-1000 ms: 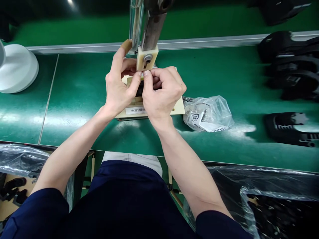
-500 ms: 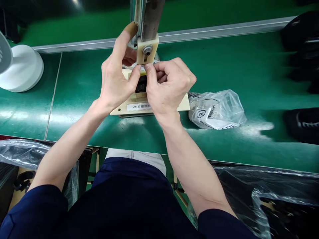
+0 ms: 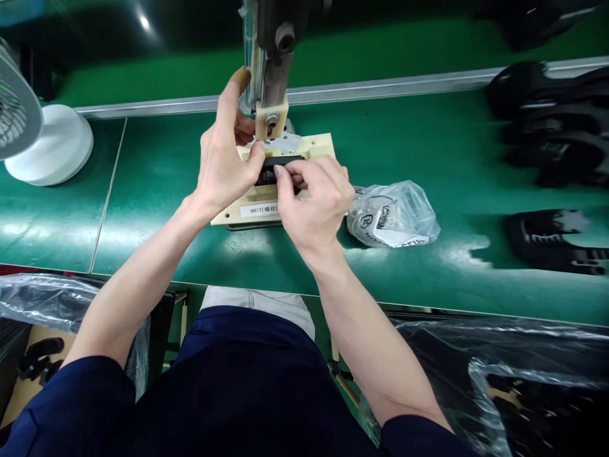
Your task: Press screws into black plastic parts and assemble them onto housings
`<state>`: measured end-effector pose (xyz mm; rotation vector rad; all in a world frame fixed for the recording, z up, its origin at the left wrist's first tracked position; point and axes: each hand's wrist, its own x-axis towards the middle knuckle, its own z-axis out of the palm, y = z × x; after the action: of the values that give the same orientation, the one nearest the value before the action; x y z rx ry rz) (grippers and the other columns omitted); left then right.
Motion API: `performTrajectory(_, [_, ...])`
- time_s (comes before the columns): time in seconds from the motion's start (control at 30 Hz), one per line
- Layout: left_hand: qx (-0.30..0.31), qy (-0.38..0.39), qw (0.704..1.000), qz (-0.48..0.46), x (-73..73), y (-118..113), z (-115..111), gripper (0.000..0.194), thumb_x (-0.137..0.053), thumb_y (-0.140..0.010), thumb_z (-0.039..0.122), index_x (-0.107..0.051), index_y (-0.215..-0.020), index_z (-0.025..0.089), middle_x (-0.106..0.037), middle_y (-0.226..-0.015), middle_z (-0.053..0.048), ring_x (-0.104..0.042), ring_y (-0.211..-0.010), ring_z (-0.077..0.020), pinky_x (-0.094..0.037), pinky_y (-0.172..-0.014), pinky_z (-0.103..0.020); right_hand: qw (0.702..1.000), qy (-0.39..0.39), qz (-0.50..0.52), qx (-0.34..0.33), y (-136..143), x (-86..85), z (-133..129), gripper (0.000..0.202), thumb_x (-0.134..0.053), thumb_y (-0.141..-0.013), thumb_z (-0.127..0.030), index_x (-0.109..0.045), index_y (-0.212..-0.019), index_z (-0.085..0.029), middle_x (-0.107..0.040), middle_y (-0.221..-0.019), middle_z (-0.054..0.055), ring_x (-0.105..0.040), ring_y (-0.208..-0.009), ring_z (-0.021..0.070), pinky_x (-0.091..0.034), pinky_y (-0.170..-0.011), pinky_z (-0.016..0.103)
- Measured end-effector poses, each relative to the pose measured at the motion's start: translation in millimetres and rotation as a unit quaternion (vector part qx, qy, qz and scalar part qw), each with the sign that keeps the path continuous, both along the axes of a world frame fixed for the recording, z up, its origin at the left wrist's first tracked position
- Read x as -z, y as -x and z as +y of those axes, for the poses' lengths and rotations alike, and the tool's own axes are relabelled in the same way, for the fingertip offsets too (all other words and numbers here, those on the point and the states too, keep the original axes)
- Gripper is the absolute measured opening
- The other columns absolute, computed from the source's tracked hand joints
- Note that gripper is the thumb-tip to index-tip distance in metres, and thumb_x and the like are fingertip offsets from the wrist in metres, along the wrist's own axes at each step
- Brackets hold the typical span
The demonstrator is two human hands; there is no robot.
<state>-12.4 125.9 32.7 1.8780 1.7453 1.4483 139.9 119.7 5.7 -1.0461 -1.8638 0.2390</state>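
A black part [image 3: 267,176] lies in the cream fixture [image 3: 228,212], which has a white label at its front. Above it hangs the cream block [image 3: 271,120] of a metal tool head. My left hand [image 3: 228,149] is beside that block with fingers apart, its index finger up along the tool and its thumb tip at the black part's left end. My right hand [image 3: 316,197] has thumb and fingers pinched at the right side of the black part; the fingertips partly hide it.
A clear plastic bag [image 3: 394,214] is right of the fixture. Black parts [image 3: 556,127] lie at the far right. A white round base [image 3: 52,146] stands at the left. Plastic-lined boxes [image 3: 476,355] sit below the table edge.
The view has shifted. My right hand has moved down from just beneath the tool block to the black part, baring more of the fixture. My left thumb is further from my right hand.
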Motion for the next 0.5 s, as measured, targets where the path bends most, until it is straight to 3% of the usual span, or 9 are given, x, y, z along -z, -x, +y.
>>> performTrajectory(0.1, [-0.021,-0.045,0.999,0.013,1.1,-5,-1,0.068,-0.068,-0.079,0.03,-0.035,-0.138,0.021,-0.066,-0.088,-0.003,-0.066,-0.079,-0.0179,-0.054,-0.077,-0.031,0.998,-0.057,-0.007,0.023,-17,-20.3,0,0.017,-0.058,-0.09,-0.028,-0.063,-0.075,-0.021,-0.062,-0.071,0.002,-0.061,-0.072,0.019,-0.046,-0.075,0.038])
performTrajectory(0.17, [-0.039,-0.085,0.996,0.014,-4.0,-11,-7,0.06,-0.064,-0.079,0.027,-0.04,-0.134,0.019,-0.063,-0.077,0.0,-0.063,-0.071,-0.0163,-0.053,-0.071,-0.029,0.994,-0.101,0.012,0.032,-31,-50.0,10,0.015,-0.059,-0.089,-0.025,-0.063,-0.075,-0.02,-0.063,-0.07,0.002,-0.061,-0.069,0.018,-0.047,-0.072,0.036])
performTrajectory(0.23, [-0.059,-0.103,0.993,0.011,-8.0,-18,-13,0.055,-0.059,-0.079,0.022,-0.043,-0.131,0.018,-0.061,-0.07,0.002,-0.062,-0.066,-0.0155,-0.053,-0.067,-0.028,0.988,-0.138,0.062,0.027,-43,-92.3,30,0.011,-0.06,-0.087,-0.023,-0.065,-0.078,-0.019,-0.065,-0.072,0.003,-0.062,-0.068,0.0171,-0.05,-0.069,0.034])
performTrajectory(0.3, [-0.08,-0.089,0.993,0.009,-6.7,-25,-13,0.054,-0.055,-0.078,0.017,-0.044,-0.131,0.016,-0.062,-0.07,0.001,-0.063,-0.066,-0.0157,-0.052,-0.064,-0.026,0.98,-0.148,0.135,-0.004,-51,-148.3,59,0.008,-0.062,-0.086,-0.024,-0.067,-0.084,-0.018,-0.068,-0.076,0.003,-0.064,-0.069,0.0162,-0.053,-0.067,0.031])
performTrajectory(0.37, [-0.07,-0.075,0.995,0.0,-2.8,-31,-8,0.054,-0.052,-0.079,0.014,-0.043,-0.132,0.015,-0.065,-0.074,-0.001,-0.065,-0.068,-0.0168,-0.053,-0.063,-0.027,0.969,-0.114,0.213,-0.05,-49,-216.8,84,0.008,-0.061,-0.087,-0.022,-0.067,-0.089,-0.017,-0.07,-0.084,0.004,-0.066,-0.069,0.0142,-0.053,-0.062,0.027])
performTrajectory(0.43, [-0.054,-0.075,0.996,-0.013,-0.9,-34,-4,0.054,-0.05,-0.08,0.013,-0.04,-0.133,0.013,-0.067,-0.077,-0.004,-0.067,-0.071,-0.0184,-0.055,-0.067,-0.03,0.955,-0.028,0.28,-0.092,-37,-288.1,97,0.013,-0.053,-0.092,-0.019,-0.064,-0.097,-0.015,-0.071,-0.099,0.006,-0.067,-0.066,0.01,-0.049,-0.055,0.021])
performTrajectory(0.5, [-0.046,-0.059,0.997,-0.018,-1.9,-34,-6,0.054,-0.049,-0.08,0.013,-0.039,-0.133,0.01,-0.068,-0.079,-0.007,-0.068,-0.073,-0.0198,-0.056,-0.069,-0.033,0.935,0.09,0.324,-0.117,-16,-352.9,99,0.028,-0.034,-0.101,-0.025,-0.058,-0.113,-0.015,-0.063,-0.124,0.008,-0.068,-0.067,0.0068,-0.043,-0.049,0.019])
